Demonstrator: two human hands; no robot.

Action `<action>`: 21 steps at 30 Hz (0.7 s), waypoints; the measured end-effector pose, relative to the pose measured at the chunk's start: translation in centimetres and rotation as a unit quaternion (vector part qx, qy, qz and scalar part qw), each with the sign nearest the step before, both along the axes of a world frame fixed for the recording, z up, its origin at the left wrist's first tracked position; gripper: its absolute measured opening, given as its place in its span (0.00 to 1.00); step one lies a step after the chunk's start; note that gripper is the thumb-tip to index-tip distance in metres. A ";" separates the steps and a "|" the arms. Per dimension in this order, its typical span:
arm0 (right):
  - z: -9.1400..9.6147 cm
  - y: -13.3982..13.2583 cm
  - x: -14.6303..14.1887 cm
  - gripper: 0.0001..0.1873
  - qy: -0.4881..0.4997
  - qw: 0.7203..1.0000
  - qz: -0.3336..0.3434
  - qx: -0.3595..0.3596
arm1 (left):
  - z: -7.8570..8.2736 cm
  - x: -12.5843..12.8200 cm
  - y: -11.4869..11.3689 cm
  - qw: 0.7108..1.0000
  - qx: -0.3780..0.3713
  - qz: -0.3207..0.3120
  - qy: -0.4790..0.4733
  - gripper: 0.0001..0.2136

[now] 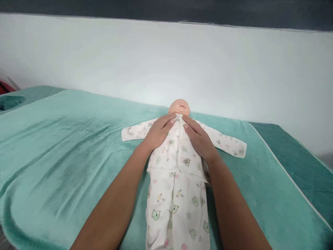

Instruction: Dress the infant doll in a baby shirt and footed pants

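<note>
A baby doll (179, 107) lies on its back with its head toward the wall. It wears a white printed top (170, 156) with both sleeves spread out to the sides, and matching white trousers (179, 208). My left hand (160, 131) rests flat on the left side of the doll's chest, fingers stretched toward the neck. On the right side of the chest lies my right hand (199, 137), also flat, its fingertips near the collar. Between my hands the front opening of the top runs down the middle. Neither hand grips anything.
A green plush blanket (65, 146) with wrinkles on the left lies under the doll. Behind it rises a white wall (166, 62) with a dark band along the top. Darker green fabric (291, 152) shows at the right, and something red (5, 87) at the far left edge.
</note>
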State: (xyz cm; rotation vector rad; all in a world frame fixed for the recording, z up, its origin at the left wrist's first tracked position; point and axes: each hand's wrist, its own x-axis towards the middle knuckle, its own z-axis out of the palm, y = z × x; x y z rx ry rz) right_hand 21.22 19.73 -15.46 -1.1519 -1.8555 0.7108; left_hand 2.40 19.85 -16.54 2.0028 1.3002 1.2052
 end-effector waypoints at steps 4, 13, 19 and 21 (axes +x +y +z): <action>-1.8 0.4 1.3 0.28 -0.003 0.998 -0.058 -0.008 | -2.5 -2.5 -0.1 0.986 0.007 0.127 0.113 0.23; -5.6 -1.8 10.4 0.33 -0.322 0.918 -0.230 0.013 | -6.3 -11.7 -4.3 0.921 -0.077 0.299 0.236 0.27; -5.7 -4.5 14.1 0.34 -0.388 0.877 -0.278 -0.052 | -6.8 -13.1 -4.5 0.925 -0.118 0.314 0.177 0.26; -5.8 -4.7 13.8 0.34 -0.387 0.869 -0.303 -0.054 | -6.7 -13.0 -4.4 0.924 -0.117 0.321 0.172 0.25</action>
